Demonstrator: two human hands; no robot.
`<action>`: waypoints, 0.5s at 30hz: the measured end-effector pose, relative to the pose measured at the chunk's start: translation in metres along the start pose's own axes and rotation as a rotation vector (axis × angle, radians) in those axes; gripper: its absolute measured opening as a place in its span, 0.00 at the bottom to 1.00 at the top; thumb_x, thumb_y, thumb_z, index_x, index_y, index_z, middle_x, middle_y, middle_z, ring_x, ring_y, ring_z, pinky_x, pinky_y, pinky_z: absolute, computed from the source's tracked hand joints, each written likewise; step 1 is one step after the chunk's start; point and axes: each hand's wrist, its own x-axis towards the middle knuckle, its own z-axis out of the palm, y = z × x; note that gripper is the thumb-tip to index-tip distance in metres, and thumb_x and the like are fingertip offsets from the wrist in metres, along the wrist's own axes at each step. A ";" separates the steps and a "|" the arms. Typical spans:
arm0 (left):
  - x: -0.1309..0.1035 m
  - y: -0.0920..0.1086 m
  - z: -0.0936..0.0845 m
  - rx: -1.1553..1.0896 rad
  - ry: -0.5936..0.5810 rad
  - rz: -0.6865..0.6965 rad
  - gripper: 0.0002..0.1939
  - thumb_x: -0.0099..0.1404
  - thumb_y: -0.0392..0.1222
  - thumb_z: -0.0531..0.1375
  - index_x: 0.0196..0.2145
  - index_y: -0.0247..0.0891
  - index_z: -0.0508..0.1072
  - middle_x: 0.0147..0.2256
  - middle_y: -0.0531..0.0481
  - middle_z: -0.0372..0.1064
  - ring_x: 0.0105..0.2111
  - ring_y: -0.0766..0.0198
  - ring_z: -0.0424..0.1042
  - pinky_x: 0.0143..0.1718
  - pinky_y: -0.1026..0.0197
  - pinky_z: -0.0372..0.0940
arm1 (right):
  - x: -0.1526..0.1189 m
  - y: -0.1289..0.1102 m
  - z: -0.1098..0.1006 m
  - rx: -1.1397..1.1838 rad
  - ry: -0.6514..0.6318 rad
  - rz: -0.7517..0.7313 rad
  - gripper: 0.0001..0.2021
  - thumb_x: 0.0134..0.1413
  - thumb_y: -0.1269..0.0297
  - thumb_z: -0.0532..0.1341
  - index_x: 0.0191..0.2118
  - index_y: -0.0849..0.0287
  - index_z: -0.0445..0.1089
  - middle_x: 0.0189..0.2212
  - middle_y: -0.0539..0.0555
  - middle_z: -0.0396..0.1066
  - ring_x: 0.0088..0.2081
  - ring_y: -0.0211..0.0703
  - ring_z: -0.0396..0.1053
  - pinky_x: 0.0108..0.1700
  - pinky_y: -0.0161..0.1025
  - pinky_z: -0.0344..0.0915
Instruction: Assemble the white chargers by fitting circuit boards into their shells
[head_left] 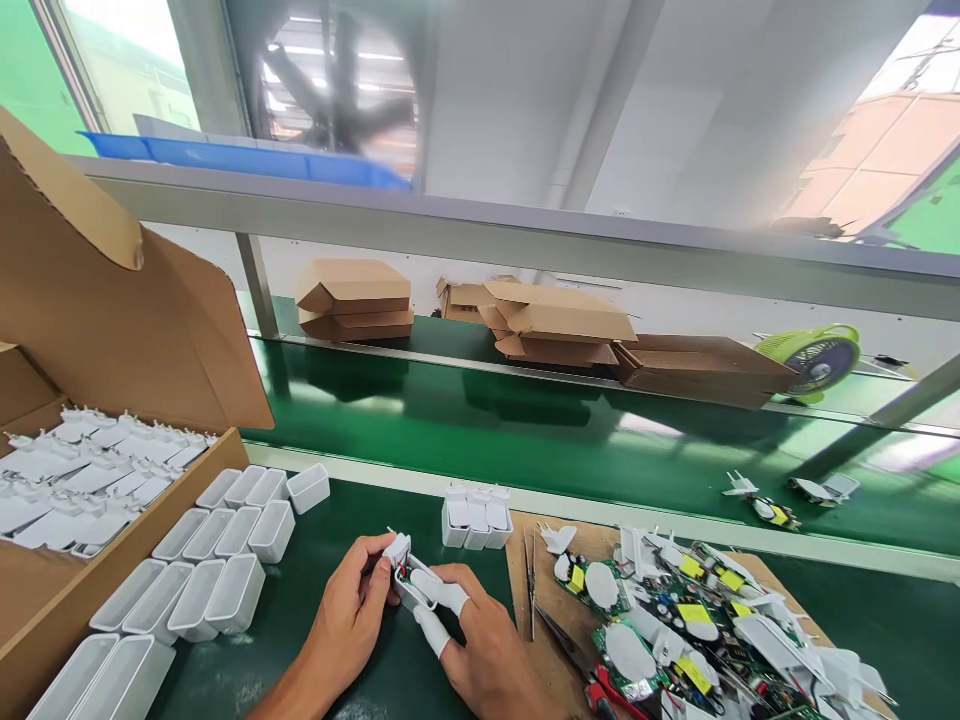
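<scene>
A small white plastic casing (417, 582) with red and dark wires showing inside is held between my two hands above the green bench top. My left hand (351, 608) pinches its upper left end between thumb and fingers. My right hand (484, 632), with white covers on the thumb and a finger, grips its right side. Just beyond stand several white casings (477, 520) grouped together. To the right, tweezers (531, 585) and red-handled pliers (574, 650) lie on a brown board (551, 610), beside a pile of green circuit boards (630, 650) with white parts.
At left, rows of open white plastic shells (236, 590) stand beside a cardboard box (225, 470) filled with white pieces. Behind runs a green conveyor belt (450, 415) carrying a few parts at right. Cardboard boxes (570, 315) and a green fan (814, 360) sit beyond it, beneath a metal shelf (480, 225).
</scene>
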 end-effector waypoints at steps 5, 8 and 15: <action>-0.010 -0.003 0.000 0.083 -0.014 0.263 0.39 0.64 0.52 0.70 0.67 0.46 0.59 0.55 0.41 0.73 0.51 0.48 0.76 0.54 0.44 0.73 | 0.005 -0.004 0.010 0.695 0.132 0.393 0.16 0.59 0.52 0.69 0.47 0.56 0.76 0.42 0.58 0.79 0.43 0.54 0.78 0.48 0.48 0.75; -0.016 -0.001 0.005 0.170 0.013 0.478 0.46 0.62 0.41 0.71 0.71 0.50 0.52 0.61 0.41 0.69 0.60 0.45 0.70 0.59 0.42 0.70 | 0.007 -0.013 0.012 1.164 0.086 0.586 0.19 0.54 0.47 0.72 0.41 0.58 0.79 0.37 0.58 0.80 0.40 0.56 0.79 0.48 0.51 0.74; -0.015 0.005 0.010 0.196 0.116 0.583 0.39 0.67 0.37 0.66 0.70 0.48 0.54 0.56 0.41 0.71 0.53 0.50 0.73 0.51 0.49 0.75 | 0.008 -0.027 0.011 1.308 0.044 0.646 0.22 0.52 0.49 0.74 0.44 0.64 0.79 0.35 0.61 0.81 0.38 0.56 0.80 0.51 0.57 0.72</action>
